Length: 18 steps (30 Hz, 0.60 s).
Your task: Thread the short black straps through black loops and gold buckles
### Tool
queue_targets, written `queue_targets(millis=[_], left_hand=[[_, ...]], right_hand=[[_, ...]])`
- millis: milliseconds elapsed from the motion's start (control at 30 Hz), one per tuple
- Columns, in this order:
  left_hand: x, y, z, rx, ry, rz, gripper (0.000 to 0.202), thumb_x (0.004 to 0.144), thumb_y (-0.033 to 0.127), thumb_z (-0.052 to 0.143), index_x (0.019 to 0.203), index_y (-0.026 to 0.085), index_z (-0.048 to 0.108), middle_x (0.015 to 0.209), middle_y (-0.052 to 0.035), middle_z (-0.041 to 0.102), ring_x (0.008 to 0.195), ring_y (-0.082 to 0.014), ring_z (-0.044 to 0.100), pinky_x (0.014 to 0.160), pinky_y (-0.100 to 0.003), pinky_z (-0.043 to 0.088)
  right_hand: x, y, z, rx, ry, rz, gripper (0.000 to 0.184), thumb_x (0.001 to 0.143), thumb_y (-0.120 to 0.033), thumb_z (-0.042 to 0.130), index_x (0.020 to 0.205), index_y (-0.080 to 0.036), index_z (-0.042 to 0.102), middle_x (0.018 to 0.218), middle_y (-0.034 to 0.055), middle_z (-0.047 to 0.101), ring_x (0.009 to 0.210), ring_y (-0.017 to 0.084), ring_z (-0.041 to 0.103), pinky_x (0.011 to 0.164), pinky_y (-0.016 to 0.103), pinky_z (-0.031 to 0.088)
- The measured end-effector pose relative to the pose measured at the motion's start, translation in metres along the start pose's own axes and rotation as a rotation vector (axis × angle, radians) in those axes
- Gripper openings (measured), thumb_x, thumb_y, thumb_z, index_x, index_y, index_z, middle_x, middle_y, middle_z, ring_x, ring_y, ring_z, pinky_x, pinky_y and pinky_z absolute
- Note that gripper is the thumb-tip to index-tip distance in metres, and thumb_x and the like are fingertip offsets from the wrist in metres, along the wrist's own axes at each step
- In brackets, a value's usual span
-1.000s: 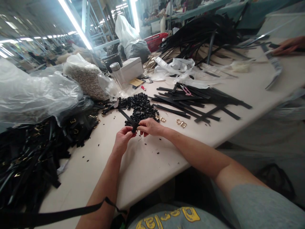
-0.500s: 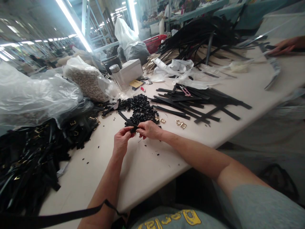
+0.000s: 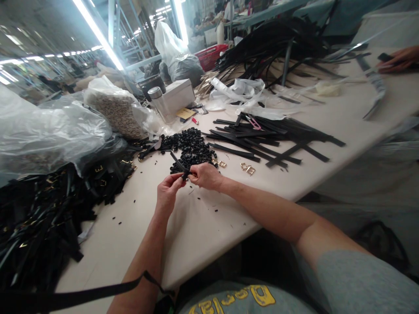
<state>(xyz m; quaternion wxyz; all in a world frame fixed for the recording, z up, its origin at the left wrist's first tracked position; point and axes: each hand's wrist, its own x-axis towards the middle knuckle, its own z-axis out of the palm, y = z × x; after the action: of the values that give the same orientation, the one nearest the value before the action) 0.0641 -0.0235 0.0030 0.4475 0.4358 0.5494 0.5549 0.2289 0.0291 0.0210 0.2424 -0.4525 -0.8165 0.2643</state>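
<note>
Between my two hands is a short black strap [image 3: 177, 161], its free end pointing up and away. My left hand [image 3: 169, 186] pinches it from the left, thumb on top. Closed on the strap's other end is my right hand [image 3: 205, 176]; a small gold-coloured bit shows at its fingertips, too small to make out. Just beyond lies a heap of small black loops [image 3: 193, 148]. Gold buckles [image 3: 248, 168] rest to the right of my right hand, with more gold buckles [image 3: 222, 164] by the heap. Farther right, black strips [image 3: 262, 135] lie in a loose pile.
A mass of black straps with buckles [image 3: 42, 222] covers the table's left side. Behind it stand plastic bags [image 3: 111, 104], a clear bottle [image 3: 160, 102] and a white box [image 3: 180, 92]. Long black strips [image 3: 271, 48] are heaped at the back. Another person's hand [image 3: 401, 60] is at far right.
The strap between my hands has tilted more upright, and my right fist has turned slightly. At far right, the other person's hand has shifted right. The view has moved a little.
</note>
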Motion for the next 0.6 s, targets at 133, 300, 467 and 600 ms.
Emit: queue_targets(millis=[133, 300, 467, 600], left_hand=[[0.001, -0.001, -0.005, -0.046, -0.014, -0.043, 0.037, 0.063, 0.037, 0.081, 0.092, 0.014, 0.073, 0.084, -0.0073, 0.072, 0.068, -0.0135, 0.064, 0.071, -0.028, 0.053], [0.003, 0.006, -0.012, -0.071, -0.107, -0.183, 0.037, 0.058, 0.036, 0.084, 0.085, 0.014, 0.074, 0.077, -0.0066, 0.071, 0.062, -0.0127, 0.062, 0.064, -0.026, 0.052], [0.001, 0.012, -0.014, -0.096, -0.107, -0.269, 0.036, 0.053, 0.032, 0.086, 0.080, 0.014, 0.070, 0.070, -0.0030, 0.067, 0.059, -0.0101, 0.061, 0.056, -0.020, 0.047], [0.001, 0.010, -0.012, -0.053, 0.014, -0.159, 0.036, 0.052, 0.034, 0.087, 0.075, 0.015, 0.065, 0.066, 0.0000, 0.064, 0.056, -0.0101, 0.060, 0.053, -0.019, 0.046]], right_hand=[[-0.002, 0.000, -0.003, 0.191, -0.155, 0.021, 0.015, 0.084, -0.023, 0.052, 0.074, -0.015, 0.060, 0.063, 0.0005, 0.067, 0.049, 0.007, 0.059, 0.048, 0.016, 0.035], [-0.002, 0.004, -0.005, 0.298, -0.300, -0.041, 0.016, 0.085, -0.023, 0.053, 0.072, -0.014, 0.058, 0.061, -0.0015, 0.065, 0.047, 0.006, 0.059, 0.046, 0.013, 0.038], [-0.002, 0.006, -0.007, 0.341, -0.355, -0.125, 0.017, 0.086, -0.021, 0.053, 0.072, -0.013, 0.058, 0.061, -0.0023, 0.064, 0.046, 0.004, 0.058, 0.045, 0.012, 0.038], [-0.002, 0.005, -0.004, 0.421, -0.329, -0.083, 0.017, 0.087, -0.022, 0.053, 0.073, -0.013, 0.057, 0.061, -0.0020, 0.064, 0.045, 0.004, 0.057, 0.045, 0.012, 0.039]])
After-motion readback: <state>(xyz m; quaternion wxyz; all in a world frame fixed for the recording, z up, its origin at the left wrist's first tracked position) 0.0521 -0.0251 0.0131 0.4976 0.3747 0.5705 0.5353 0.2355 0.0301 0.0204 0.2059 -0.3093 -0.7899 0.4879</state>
